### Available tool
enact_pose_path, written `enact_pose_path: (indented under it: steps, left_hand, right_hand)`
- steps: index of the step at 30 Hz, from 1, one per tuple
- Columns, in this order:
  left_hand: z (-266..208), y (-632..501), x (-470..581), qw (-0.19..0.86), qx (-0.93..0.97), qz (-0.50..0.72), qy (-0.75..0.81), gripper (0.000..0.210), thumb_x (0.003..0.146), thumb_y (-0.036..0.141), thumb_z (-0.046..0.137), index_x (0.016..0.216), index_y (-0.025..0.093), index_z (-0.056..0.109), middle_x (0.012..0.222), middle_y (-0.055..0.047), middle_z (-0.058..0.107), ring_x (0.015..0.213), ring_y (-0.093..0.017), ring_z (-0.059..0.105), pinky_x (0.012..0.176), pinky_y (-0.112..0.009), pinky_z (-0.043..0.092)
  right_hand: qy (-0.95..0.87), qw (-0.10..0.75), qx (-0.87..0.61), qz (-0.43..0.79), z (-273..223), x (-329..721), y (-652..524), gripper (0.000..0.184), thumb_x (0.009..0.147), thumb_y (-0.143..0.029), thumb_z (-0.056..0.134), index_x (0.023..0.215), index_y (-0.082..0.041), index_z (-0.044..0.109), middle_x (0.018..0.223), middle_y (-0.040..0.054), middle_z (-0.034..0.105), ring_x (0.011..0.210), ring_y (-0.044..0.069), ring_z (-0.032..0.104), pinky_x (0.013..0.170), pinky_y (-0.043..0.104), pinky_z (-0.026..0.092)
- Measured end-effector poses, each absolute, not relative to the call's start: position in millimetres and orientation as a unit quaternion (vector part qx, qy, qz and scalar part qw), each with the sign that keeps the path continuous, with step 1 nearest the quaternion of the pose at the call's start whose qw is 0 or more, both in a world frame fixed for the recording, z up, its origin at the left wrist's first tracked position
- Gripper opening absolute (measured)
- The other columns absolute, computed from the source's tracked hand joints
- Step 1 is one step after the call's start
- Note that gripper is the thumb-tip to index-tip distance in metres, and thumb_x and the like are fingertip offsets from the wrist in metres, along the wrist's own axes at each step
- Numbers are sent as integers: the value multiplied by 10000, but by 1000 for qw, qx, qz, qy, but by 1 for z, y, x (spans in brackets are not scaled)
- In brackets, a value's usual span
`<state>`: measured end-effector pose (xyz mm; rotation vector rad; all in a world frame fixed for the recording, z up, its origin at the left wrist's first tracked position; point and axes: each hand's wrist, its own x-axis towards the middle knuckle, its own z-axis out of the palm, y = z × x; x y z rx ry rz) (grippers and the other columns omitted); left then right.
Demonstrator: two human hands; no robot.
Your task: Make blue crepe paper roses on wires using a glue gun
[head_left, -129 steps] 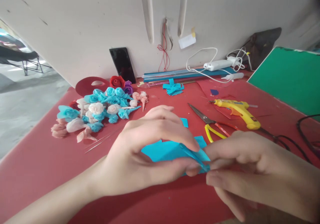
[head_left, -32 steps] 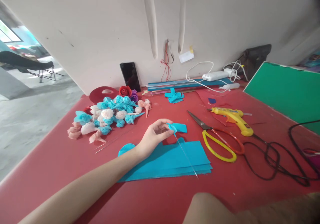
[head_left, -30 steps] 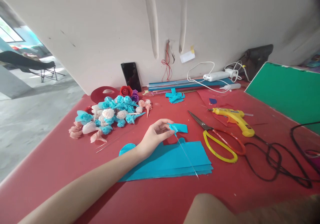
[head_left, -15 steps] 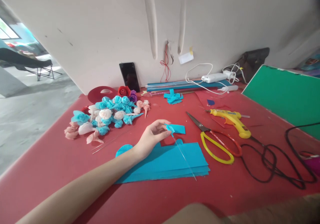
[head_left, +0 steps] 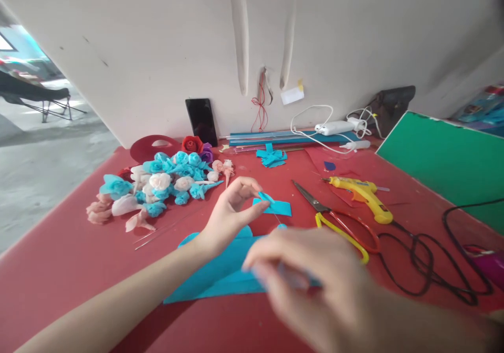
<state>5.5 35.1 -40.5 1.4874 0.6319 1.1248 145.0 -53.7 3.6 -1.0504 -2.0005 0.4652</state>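
Note:
My left hand [head_left: 230, 214] hovers over the red table [head_left: 59, 269], thumb and forefinger pinched on a small blue paper bud [head_left: 263, 197] at the top of a thin wire. My right hand [head_left: 318, 284] is blurred in the foreground. It covers the right part of the stacked blue paper sheets [head_left: 210, 277] and the wire's lower end. Its fingers are curled together near the wire, and what they hold is hidden. A small blue paper piece [head_left: 280, 208] lies just beyond my left fingertips.
A pile of blue, white and pink paper flowers [head_left: 157, 179] lies at the left. Yellow-handled scissors [head_left: 338, 226], a yellow glue gun [head_left: 364, 193] and a looped black cable [head_left: 429, 258] lie at the right. A phone [head_left: 200, 122] leans on the wall; a green board [head_left: 444, 158] sits far right.
My right hand has come up from the bottom edge over the blue sheets toward the wire. My left hand lifted the bud slightly. Earlier both hands were rolling blue paper together.

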Motion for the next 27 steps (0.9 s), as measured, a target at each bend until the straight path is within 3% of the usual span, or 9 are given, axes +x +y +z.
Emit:
enact_pose_path:
  steps: [2,3,7,10,14,17,20,24,27]
  left_hand:
    - [-24,30,3,523,633,508,259,167,750,169,698,871,222,594,861,25,590,831,-124,568,789,-237,474]
    - [-16,26,1,507,638,520,255,181,740,155,703,870,233,605,876,23,594,845,-127,564,788,-231,469]
    - [3,10,-2,457,665,535,250,233,760,115,673,923,278,646,929,23,632,882,-141,568,810,-238,464]
    - [8,1,-3,437,695,522,231,221,777,114,655,913,288,666,882,20,653,859,-156,582,790,-261,475]
    - [13,-5,-5,402,727,517,208,247,776,98,658,945,278,656,874,18,654,838,-144,574,808,-257,471]
    - [16,-6,-6,392,733,522,192,304,756,74,670,991,264,633,887,20,641,843,-123,569,818,-220,478]
    - [20,-8,-5,443,706,519,191,312,745,67,677,989,252,619,872,20,618,815,-107,594,758,-187,528]
    - [23,-11,-3,581,624,488,188,237,770,90,666,935,255,628,820,40,631,656,-76,639,555,-134,559]
    - [21,-11,0,652,564,474,181,180,763,91,679,871,234,656,781,53,636,621,-52,637,583,-112,561]
  right_hand:
    - [-750,431,-465,189,14,160,-41,121,881,-176,495,825,-206,599,591,-55,545,502,63,498,503,174,409]
    - [-737,430,-483,197,17,166,-35,132,876,-154,483,809,-195,589,592,-45,553,510,72,512,460,176,382]
    - [-743,385,-456,303,18,178,-23,184,923,-272,444,838,-227,602,713,-39,648,645,87,623,537,147,481]
    - [-744,360,-418,376,19,175,-34,247,929,-325,433,744,-231,566,657,-48,636,592,77,609,518,130,482]
    - [-748,385,-426,333,24,169,-50,218,889,-232,492,677,-237,540,536,-87,586,473,44,552,400,103,385]
    - [-757,358,-446,315,29,168,-54,292,904,-239,470,620,-223,532,522,-87,580,479,42,560,404,112,385]
    - [-766,331,-456,309,33,168,-54,339,920,-252,450,593,-203,524,501,-84,557,464,36,539,439,122,386]
    - [-759,359,-450,305,34,169,-56,360,918,-273,448,570,-198,504,474,-82,515,424,30,488,393,121,334]
    - [-753,354,-450,324,33,169,-58,344,914,-267,453,584,-205,529,507,-77,558,463,40,531,428,116,378]
